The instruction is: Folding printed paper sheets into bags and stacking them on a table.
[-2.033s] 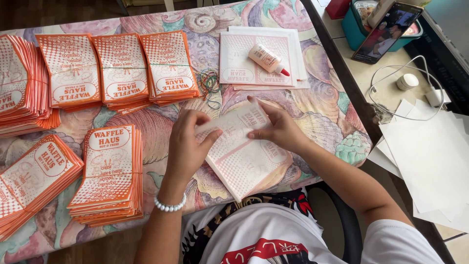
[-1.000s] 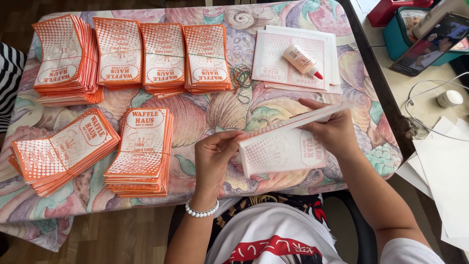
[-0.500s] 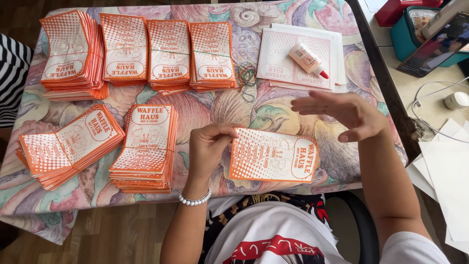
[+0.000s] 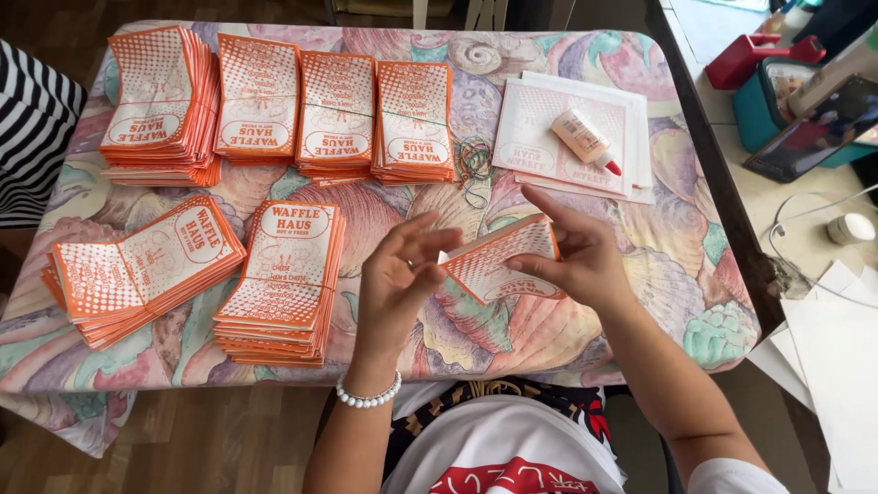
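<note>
A table (image 4: 695,302) stands in the middle, covered by a cloth with big pastel shells and swirls. Under the table is a brown wooden floor (image 4: 183,448). Right of the table stands a pale desk (image 4: 805,247) with a dark edge. Chair legs (image 4: 419,11) show just behind the table's far side. Soft daylight falls on the table top.

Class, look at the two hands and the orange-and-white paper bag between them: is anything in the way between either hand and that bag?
Nothing visible is. The right hand already grips the paper bag at its right edge, lifted above the table. The left hand has its fingertips at the bag's left edge. The glue bottle and rubber bands lie farther back.
</note>
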